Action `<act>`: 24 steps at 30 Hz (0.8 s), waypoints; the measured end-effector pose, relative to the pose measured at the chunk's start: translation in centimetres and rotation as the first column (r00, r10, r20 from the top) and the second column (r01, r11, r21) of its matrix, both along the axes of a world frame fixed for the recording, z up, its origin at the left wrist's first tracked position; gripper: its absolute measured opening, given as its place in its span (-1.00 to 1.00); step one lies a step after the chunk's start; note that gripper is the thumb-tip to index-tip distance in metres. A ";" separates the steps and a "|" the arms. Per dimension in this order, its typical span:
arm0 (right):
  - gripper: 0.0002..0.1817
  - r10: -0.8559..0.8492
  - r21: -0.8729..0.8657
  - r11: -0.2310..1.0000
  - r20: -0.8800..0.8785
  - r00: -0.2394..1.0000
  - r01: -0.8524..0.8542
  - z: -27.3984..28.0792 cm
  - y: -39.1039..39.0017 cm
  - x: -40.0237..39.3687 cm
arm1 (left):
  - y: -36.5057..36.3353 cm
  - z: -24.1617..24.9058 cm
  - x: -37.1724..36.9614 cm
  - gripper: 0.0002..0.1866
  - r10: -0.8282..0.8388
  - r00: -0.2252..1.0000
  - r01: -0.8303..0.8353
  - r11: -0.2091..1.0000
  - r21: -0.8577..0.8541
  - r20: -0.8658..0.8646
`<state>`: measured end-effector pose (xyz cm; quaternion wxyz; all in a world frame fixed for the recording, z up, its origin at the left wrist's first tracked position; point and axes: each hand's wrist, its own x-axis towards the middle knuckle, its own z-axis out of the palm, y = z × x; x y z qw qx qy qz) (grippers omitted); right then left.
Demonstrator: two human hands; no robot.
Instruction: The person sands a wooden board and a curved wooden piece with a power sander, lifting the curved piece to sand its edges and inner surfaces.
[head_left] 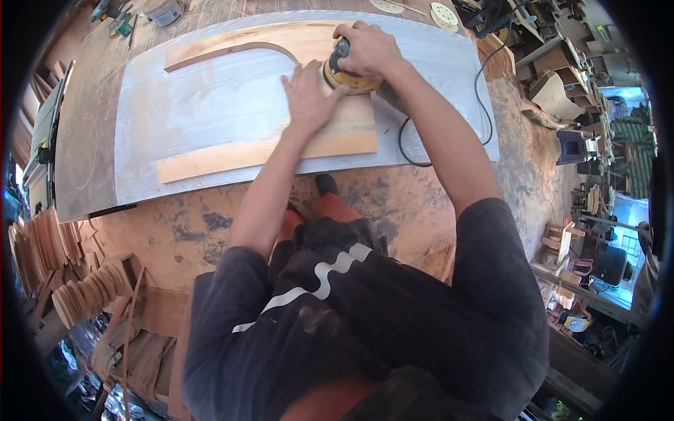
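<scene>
My right hand (pixel 373 49) is wrapped over the top of a yellow and black orbital sander (pixel 353 82). The sander rests on the right part of a pale U-shaped wooden piece (pixel 239 156), its pad hidden from above. My left hand (pixel 310 98) lies with fingers spread on the wood just left of the sander, the thumb reaching to its side. Beneath the wood is a whitish, worn board (pixel 203 112) on a brown table. A black cord (pixel 481 98) loops over the board's right end.
A tub (pixel 163 11) and a green tool (pixel 121 27) sit at the table's far left. Sanding discs (pixel 444 15) lie at the far edge. Stacked curved wooden pieces (pixel 91 289) stand at the lower left. Dust covers the floor (pixel 414 200).
</scene>
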<state>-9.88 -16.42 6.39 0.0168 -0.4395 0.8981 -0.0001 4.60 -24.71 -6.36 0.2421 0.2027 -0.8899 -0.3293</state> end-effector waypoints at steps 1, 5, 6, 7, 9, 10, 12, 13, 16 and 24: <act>-0.33 -0.026 -0.006 1.000 -0.011 1.000 0.026 -0.2 -0.1 -0.1 | -1.0 -1.1 2.4 -0.17 0.042 0.997 -0.046 0.997 -0.066 -0.058; -0.34 -0.024 0.005 1.000 -0.020 1.000 0.024 -0.3 0.8 2.8 | -4.9 -3.6 13.1 -0.39 0.272 0.955 -0.238 0.941 -0.242 0.121; -0.35 0.015 -0.024 1.000 -0.029 0.999 -0.016 -0.4 1.4 4.5 | -4.9 -3.8 13.8 -0.39 0.278 0.952 -0.244 0.942 -0.231 0.127; -0.36 0.056 -0.057 0.997 -0.041 0.998 -0.058 -0.5 1.5 5.5 | -5.2 -3.6 14.2 -0.44 0.286 0.952 -0.261 0.945 -0.198 0.110; -0.37 0.092 -0.057 0.994 -0.053 0.994 -0.095 -0.9 1.2 6.4 | -4.7 -2.7 14.6 -0.54 0.322 0.943 -0.297 0.927 -0.230 0.079; -0.37 0.114 -0.061 0.991 -0.072 0.991 -0.119 -0.8 1.1 6.8 | -4.5 -2.4 14.6 -0.54 0.325 0.943 -0.300 0.926 -0.230 0.079; -0.34 0.094 -0.019 0.995 0.011 0.996 -0.093 -0.2 -0.4 4.9 | -4.4 -2.0 14.4 -0.60 0.306 0.947 -0.275 0.930 -0.243 0.098; -0.35 0.048 -0.012 0.999 0.003 0.999 -0.048 0.1 -1.5 3.5 | -4.5 -2.0 14.3 -0.60 0.303 0.949 -0.276 0.930 -0.243 0.084; -0.36 0.028 -0.028 0.999 -0.080 0.996 -0.030 0.0 -1.5 3.5 | -4.6 -2.2 14.5 -0.65 0.298 0.946 -0.269 0.941 -0.204 0.128; -0.40 -0.007 -0.008 1.000 -0.021 1.000 0.007 -0.1 2.1 5.2 | -4.2 -1.7 14.7 -0.63 0.290 0.953 -0.263 0.936 -0.233 0.091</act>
